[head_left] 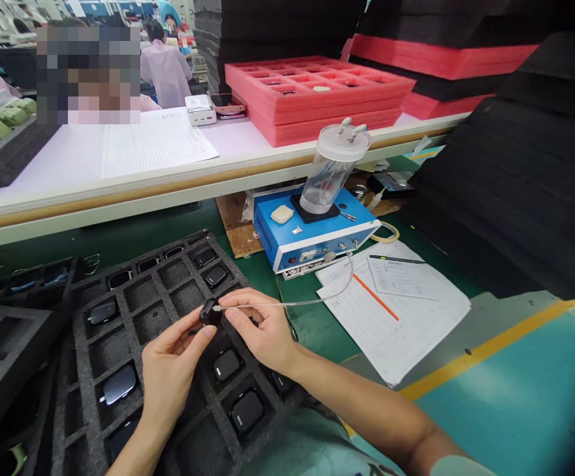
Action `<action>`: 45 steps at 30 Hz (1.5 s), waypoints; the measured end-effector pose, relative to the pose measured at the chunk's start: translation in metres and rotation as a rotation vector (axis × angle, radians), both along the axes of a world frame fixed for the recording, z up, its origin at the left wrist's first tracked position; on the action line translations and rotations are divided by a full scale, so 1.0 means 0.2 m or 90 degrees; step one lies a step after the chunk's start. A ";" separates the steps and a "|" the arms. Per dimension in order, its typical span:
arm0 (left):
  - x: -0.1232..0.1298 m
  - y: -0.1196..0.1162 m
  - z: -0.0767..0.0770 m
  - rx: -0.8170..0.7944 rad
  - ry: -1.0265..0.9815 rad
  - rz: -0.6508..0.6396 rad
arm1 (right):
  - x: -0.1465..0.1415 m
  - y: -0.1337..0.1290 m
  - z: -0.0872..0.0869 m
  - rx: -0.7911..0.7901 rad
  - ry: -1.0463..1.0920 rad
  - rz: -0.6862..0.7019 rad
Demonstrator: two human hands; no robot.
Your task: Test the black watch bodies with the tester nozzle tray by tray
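Note:
My left hand pinches a small black watch body between thumb and fingers, above a dark foam tray. At its side, my right hand closes its fingertips on the end of a clear thin tube, whose pale tip meets the watch body. From there the tube curves to the front panel of a blue box-shaped machine. Several more dark watch bodies, such as the one near my right forearm, lie in the tray's compartments. Fingers partly hide the held one.
A clear cylinder stands tilted in view on the machine, beside a cream case. Papers with a pen and an orange strip lie right. Red foam trays sit on the shelf. Black foam stacks rise at right; people sit behind.

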State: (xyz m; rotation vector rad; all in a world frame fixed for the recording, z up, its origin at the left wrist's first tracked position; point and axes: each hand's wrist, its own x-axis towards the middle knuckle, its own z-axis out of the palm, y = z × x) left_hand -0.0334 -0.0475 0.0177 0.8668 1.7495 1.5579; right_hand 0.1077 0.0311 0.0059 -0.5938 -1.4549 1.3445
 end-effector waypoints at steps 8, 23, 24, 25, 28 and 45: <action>0.00 0.00 0.01 -0.007 -0.012 0.005 | 0.00 0.00 0.01 -0.007 -0.001 0.002; 0.00 -0.01 0.01 -0.010 -0.016 0.001 | 0.00 0.00 0.01 -0.009 -0.016 0.000; 0.00 -0.01 0.01 -0.011 -0.015 -0.001 | 0.00 0.00 0.02 -0.010 -0.016 0.000; 0.00 -0.01 0.01 -0.012 -0.014 -0.002 | 0.01 0.00 0.02 -0.012 -0.016 0.002; 0.00 0.00 0.01 -0.012 -0.010 -0.003 | 0.01 0.00 0.02 -0.016 -0.016 0.004; 0.00 0.00 0.02 -0.019 -0.009 0.002 | 0.00 0.00 0.01 -0.015 -0.024 0.000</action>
